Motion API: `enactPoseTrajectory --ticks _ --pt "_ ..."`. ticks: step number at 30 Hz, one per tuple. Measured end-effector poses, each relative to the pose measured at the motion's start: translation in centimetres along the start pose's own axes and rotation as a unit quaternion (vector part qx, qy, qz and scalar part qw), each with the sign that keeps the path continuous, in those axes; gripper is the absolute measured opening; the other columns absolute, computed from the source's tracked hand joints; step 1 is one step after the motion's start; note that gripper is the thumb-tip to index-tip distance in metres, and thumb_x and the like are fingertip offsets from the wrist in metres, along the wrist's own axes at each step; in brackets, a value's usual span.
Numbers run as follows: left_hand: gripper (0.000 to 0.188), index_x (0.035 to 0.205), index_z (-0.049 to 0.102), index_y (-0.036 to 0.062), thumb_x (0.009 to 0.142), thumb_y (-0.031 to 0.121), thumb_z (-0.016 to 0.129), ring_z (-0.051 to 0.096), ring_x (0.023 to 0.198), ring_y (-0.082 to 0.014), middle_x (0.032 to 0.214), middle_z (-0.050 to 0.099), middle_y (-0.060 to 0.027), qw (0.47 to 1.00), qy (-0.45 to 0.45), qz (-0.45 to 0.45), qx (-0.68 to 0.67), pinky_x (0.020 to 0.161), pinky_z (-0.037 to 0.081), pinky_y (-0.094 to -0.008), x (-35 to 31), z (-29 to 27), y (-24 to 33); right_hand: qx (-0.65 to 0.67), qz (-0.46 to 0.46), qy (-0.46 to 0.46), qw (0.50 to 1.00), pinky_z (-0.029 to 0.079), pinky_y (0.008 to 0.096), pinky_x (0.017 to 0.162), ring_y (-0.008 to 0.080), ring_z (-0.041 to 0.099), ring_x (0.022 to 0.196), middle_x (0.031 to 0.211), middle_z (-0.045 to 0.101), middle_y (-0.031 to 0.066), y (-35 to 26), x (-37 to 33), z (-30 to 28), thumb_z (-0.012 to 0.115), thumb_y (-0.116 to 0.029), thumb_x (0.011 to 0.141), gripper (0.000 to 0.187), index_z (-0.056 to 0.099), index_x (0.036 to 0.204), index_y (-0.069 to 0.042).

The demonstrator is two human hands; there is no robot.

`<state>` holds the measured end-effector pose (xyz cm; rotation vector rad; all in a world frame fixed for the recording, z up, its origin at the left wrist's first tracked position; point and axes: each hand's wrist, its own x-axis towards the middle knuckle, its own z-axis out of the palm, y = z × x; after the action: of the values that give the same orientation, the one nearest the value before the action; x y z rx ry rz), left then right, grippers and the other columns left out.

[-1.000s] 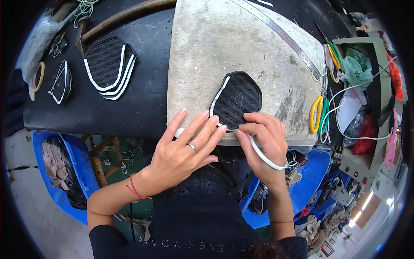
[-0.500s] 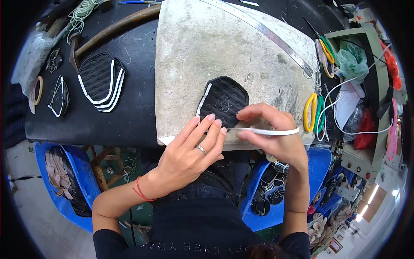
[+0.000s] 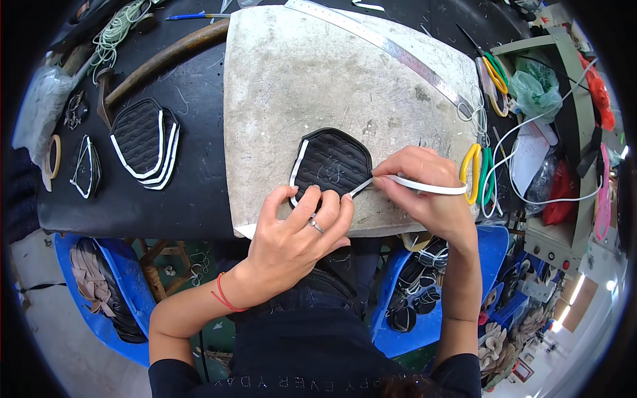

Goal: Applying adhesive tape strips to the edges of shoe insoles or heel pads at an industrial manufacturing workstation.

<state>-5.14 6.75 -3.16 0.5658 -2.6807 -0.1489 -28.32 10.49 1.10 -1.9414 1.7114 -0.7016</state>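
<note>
Left hand (image 3: 298,232) presses flat, ungripping, on the black quilted piece (image 3: 332,162) atop the grey slab (image 3: 318,79). Right hand (image 3: 424,186) pinches white trim strip (image 3: 424,187) at the piece's right edge, apparently touching it.

Two hands (image 3: 298,232), one black panel (image 3: 332,162)

A black workbench (image 3: 199,192) carried a grey stone slab (image 3: 318,79) at its middle. On the slab lay a black quilted piece (image 3: 332,162) with white edging, near the slab's front edge, and a steel ruler (image 3: 385,43) ran along its far right side. Left of the slab lay a stack of similar edged pieces (image 3: 142,142), a wooden-handled hammer (image 3: 159,56) behind them, and a tape roll (image 3: 52,156) farther left. Right of the slab lay yellow-handled scissors (image 3: 471,166).
</note>
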Motion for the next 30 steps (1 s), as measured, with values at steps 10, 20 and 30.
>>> enactPoseTrajectory --ticks 10,20,30 --pt "0.068 0.130 0.061 0.0152 0.074 0.053 0.067 0.047 0.116 -0.0233 0.111 0.050 -0.0035 0.999 -0.030 -0.024 -0.017 0.097 0.036 -0.0464 0.9 0.4 0.5 -0.101 0.184 0.197 0.958 0.043 0.0362 0.072 0.0235 0.062 0.074 0.078 0.061 0.0083 -0.5 -1.9 3.2 0.071 -0.010 0.077 0.012 0.060 0.078 -0.005" --pt "0.033 0.119 0.068 0.0131 0.088 0.013 0.057 0.059 0.120 -0.0281 0.126 0.064 -0.0094 0.991 0.095 -0.088 0.029 0.100 0.040 -0.0480 -2.6 -4.9 -4.7 -0.164 0.210 0.322 0.909 0.032 0.0396 0.112 0.0345 0.041 0.136 0.146 0.044 0.0215 -0.4 -4.2 0.3 0.042 -0.007 0.095 0.036 0.057 0.127 0.001" --pt "0.062 0.144 0.041 0.0006 0.093 0.025 0.064 0.043 0.133 -0.0380 0.140 0.049 -0.0234 0.872 0.185 -0.447 0.073 0.112 0.029 -0.0447 -7.6 -3.2 -13.5 -0.193 0.139 0.349 0.906 0.041 0.0394 0.080 0.0279 0.053 0.082 0.084 0.055 0.0116 -0.9 -1.3 -2.6 0.054 -0.032 0.099 0.038 0.057 0.122 -0.002"
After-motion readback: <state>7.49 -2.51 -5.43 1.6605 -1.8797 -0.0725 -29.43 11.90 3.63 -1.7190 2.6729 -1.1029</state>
